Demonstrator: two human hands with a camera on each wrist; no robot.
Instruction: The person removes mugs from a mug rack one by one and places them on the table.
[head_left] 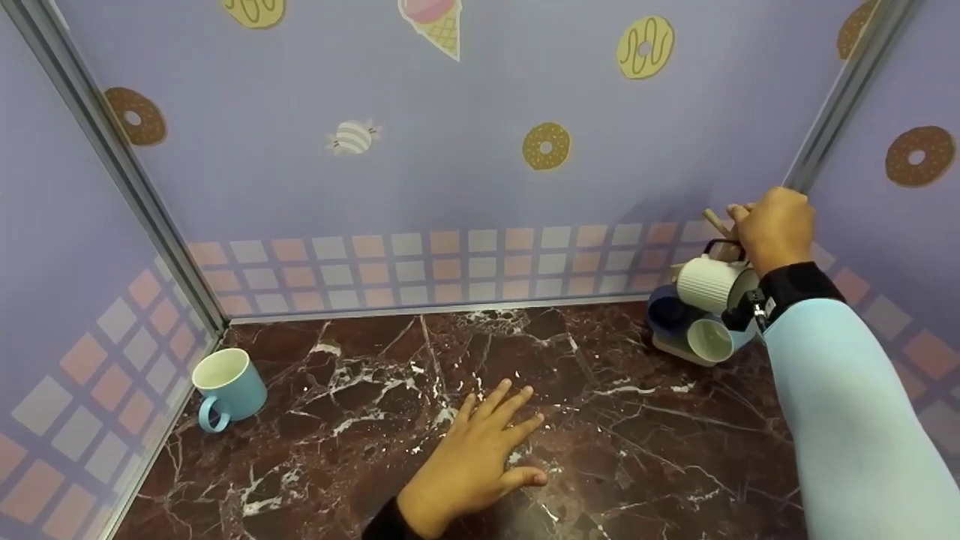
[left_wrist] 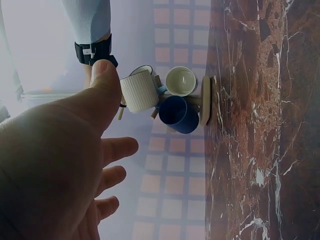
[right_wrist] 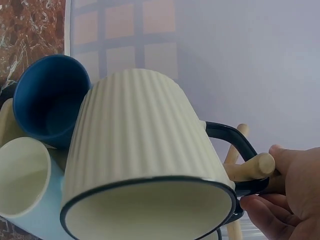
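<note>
Head view: the right hand (head_left: 772,225) is seen raised at the back right corner of the marble counter (head_left: 420,465), over a wooden mug tree (head_left: 716,223) whose base stands there close to the wall. A ribbed cream mug (head_left: 709,283) with a dark rim hangs on its side from one of the tree's pegs, and the dark handle (right_wrist: 235,145) of that mug is pinched by the fingertips (right_wrist: 265,212) of the right hand, as the right wrist view shows; the peg passes through the handle loop, so the mug is probably carried partly by the peg and only steadied by the pinch. Below it, a dark blue mug (right_wrist: 47,100) and a pale blue mug with a cream inside (head_left: 711,339) hang on lower pegs, mouths turned outward.

The left hand (head_left: 480,457) is laid flat on the counter near its front edge, fingers spread and holding nothing, apparently as a brace while the other arm is stretched out. A light blue mug (head_left: 227,386) stands upright near the left edge of the counter, by the left wall, well apart from both hands. The walls are covered with a print of doughnuts and ice cream.
</note>
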